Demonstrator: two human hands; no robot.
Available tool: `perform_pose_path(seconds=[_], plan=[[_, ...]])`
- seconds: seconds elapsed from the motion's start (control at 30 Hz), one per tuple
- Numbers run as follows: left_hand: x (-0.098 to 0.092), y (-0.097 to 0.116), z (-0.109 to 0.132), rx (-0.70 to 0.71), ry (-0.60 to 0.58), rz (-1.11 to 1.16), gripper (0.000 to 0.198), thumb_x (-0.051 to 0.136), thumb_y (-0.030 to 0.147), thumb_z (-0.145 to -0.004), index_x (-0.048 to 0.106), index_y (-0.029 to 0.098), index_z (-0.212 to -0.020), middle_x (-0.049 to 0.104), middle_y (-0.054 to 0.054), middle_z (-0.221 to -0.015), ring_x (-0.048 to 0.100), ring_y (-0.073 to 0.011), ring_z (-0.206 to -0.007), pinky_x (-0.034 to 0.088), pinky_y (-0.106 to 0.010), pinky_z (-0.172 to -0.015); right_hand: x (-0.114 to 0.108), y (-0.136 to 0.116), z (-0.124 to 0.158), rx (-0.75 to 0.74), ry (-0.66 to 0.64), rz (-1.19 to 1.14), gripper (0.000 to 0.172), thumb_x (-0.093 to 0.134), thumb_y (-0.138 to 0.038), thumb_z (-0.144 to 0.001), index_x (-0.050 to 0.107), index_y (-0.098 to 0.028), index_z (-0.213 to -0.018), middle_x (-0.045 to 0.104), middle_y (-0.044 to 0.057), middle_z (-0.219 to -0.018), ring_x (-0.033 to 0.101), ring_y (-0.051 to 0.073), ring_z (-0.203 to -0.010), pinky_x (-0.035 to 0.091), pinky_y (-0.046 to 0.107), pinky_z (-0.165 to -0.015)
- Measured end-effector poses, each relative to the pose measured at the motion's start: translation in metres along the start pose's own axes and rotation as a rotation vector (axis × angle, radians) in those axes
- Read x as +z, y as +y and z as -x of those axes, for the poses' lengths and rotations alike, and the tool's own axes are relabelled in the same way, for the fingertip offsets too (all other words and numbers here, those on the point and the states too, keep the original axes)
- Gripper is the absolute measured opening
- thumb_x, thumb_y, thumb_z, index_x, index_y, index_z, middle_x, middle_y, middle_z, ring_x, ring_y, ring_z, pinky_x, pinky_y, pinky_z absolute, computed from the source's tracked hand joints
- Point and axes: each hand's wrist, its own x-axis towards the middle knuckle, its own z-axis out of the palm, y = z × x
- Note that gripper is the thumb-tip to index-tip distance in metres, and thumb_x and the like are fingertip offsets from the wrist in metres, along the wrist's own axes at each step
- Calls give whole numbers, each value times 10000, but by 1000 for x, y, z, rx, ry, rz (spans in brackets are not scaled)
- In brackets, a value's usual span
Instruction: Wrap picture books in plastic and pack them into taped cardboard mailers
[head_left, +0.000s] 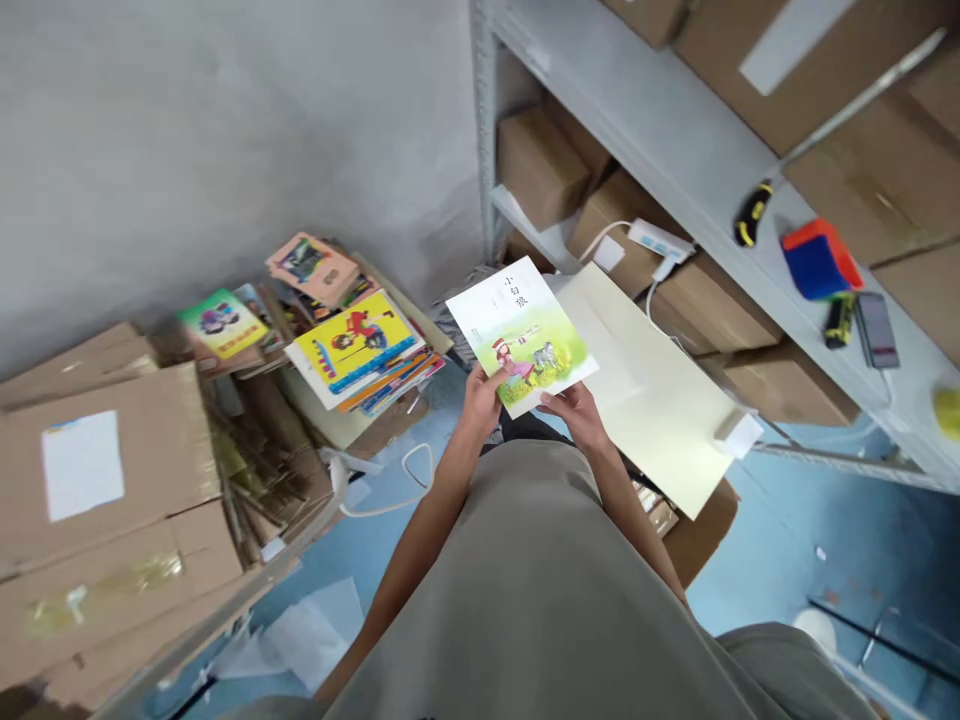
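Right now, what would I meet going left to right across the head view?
White rectangular paper label, green-and-yellow paper book, yellow paper book, held white-and-green illustrated book, white plastic power strip, dark rectangular smartphone.

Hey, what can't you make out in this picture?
All in the head view:
Picture book: back cover and inside pages, hidden by its front cover.
Left hand: some fingers, hidden behind the book.
Phone on the shelf: screen contents, too small.
Yellow object: cut off by the right edge and blurred.
Closed carton: contents, hidden by its flaps.
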Motion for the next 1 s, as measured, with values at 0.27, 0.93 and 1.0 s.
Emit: perform_pose_path(seconds=[0.27,0.93,1.0], plan=[[58,-46,12,-182,-311,-153,832,1088,623,-629,829,207,-1301,905,-146,-1183,865,-442,-1183,697,-580,-1057,-124,-4,61,-134,316,3,682,958,-789,-792,835,-241,-1179,896,70,-1065,847,319,-1035,748,481,-917],[258,-192,38,14,-333,-486,701,992,735,-755,874,157,-1134,896,-118,-1067,849,-348,-1016,707,-417,-862,-288,-35,84,-258,563,209,806,844,-762,-927,763,-229,-1527,708,136,-1669,670,401,-1558,586,574,-1305],[263,-196,43,106,-442,-608,650,922,698,-869,880,162,-1235,897,-124,-1157,839,-363,-1140,702,-438,-984,-275,-44,75,-247,450,190,891,896,-779,-869,738,-239,-1559,744,129,-1624,728,395,-1482,643,530,-1230]])
